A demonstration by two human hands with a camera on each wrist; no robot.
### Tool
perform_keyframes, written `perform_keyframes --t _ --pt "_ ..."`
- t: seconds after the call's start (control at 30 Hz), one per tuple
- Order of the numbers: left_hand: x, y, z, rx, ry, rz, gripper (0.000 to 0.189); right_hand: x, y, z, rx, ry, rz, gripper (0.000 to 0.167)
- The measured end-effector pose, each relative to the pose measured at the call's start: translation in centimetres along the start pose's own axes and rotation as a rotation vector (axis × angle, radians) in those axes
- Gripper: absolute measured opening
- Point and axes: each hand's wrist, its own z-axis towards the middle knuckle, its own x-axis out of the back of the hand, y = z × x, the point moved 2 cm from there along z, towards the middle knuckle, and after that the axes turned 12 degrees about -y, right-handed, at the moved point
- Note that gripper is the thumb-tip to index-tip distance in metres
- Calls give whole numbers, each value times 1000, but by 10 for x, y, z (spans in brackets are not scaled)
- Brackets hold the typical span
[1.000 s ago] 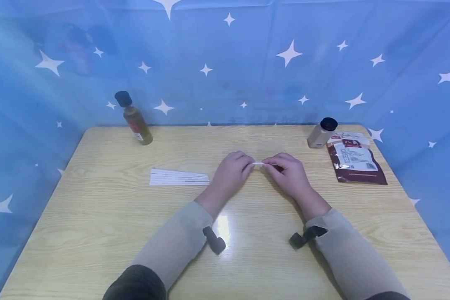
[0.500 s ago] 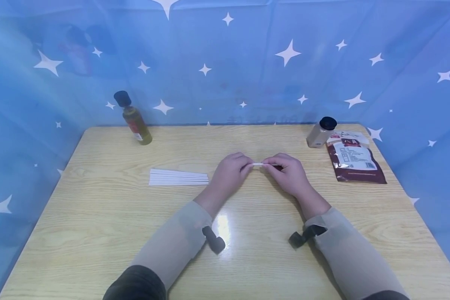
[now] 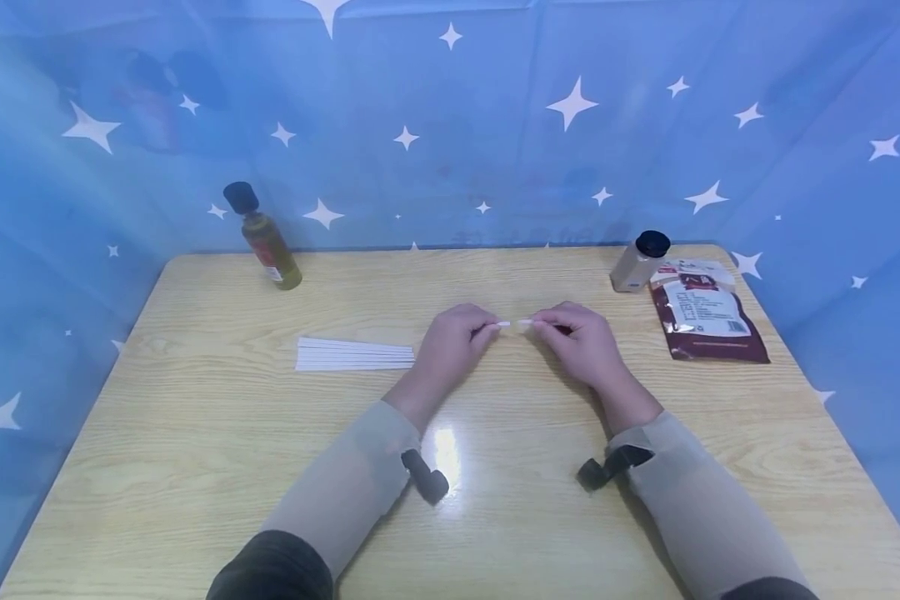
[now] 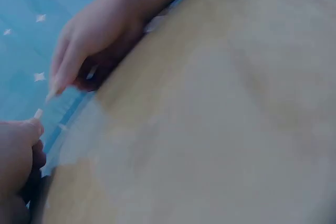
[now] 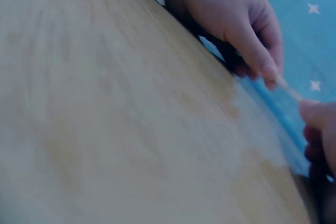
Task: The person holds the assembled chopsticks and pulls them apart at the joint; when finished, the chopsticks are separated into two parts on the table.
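Observation:
Both hands meet over the middle of the table, fingertips facing each other. My left hand [image 3: 453, 342] pinches a short, thin white piece [image 3: 503, 323] between thumb and forefinger. Opposite it, my right hand [image 3: 581, 342] pinches another thin white piece [image 3: 526, 321], its other fingers curled under. A small gap parts the two tips in the head view. The left wrist view also has the left fingertips [image 4: 34, 127] and the right hand [image 4: 89, 40] apart. Left of the left hand lies a row of several flat white strips [image 3: 354, 354].
An oil bottle [image 3: 272, 246] with a black cap stands at the back left. At the back right are a black-lidded jar [image 3: 639, 262] and a maroon and white packet [image 3: 708, 312]. A blue starry cloth [image 3: 495, 150] hangs behind the wooden table [image 3: 195, 433].
Earlier, one white piece spanned both hands' fingertips. Now the fingertips have drawn slightly apart, each hand pinching its own piece with a gap between.

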Motion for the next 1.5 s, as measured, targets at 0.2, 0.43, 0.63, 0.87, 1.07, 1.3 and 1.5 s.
perform_keyframes --t 0.2,0.43,0.63,0.87,1.07,1.3,1.5 --pt "-2 -7 -1 14 -7 -45 14 4 7 -3 -59 28 55 12" --pt "-8 -7 1 -31 -14 47 15 0 6 -6 -37 50 36 11" --pt "-6 -6 3 -43 6 155 18 0 2 -3 5 74 11 12" --pt "-3 -9 5 -36 69 229 14 4 1 3 29 100 -139 6" --pt "-2 -10 5 13 107 283 11 7 5 4 38 101 -181 7" --pt "-2 -11 8 136 105 303 11 12 13 6 48 81 -208 5" --pt "-1 -11 10 185 108 268 11 13 15 7 34 62 -219 4"
